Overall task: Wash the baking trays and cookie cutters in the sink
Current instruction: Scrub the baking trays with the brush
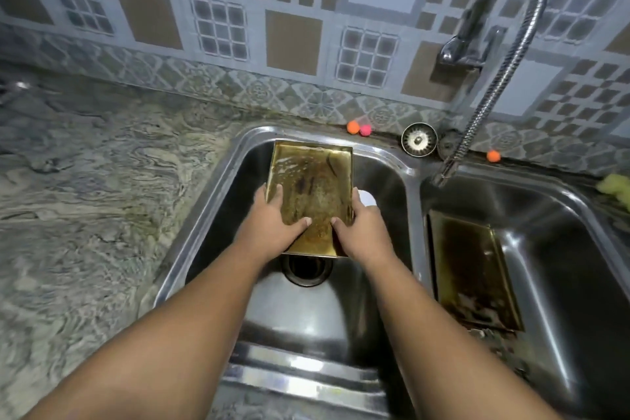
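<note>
Grime streaks the gold baking tray (312, 181), which stands tilted in the left basin (221, 208) of the sink, its far edge against the back wall. The left hand (272, 228) and the right hand (361, 232) grip its long sides near the lower end, thumbs on the inner face. It looks like thin, stiff metal, probably light and slick when wet, so the raised rims seem the surest hold. A second tray (470, 266) lies in the right basin (579, 249).
</note>
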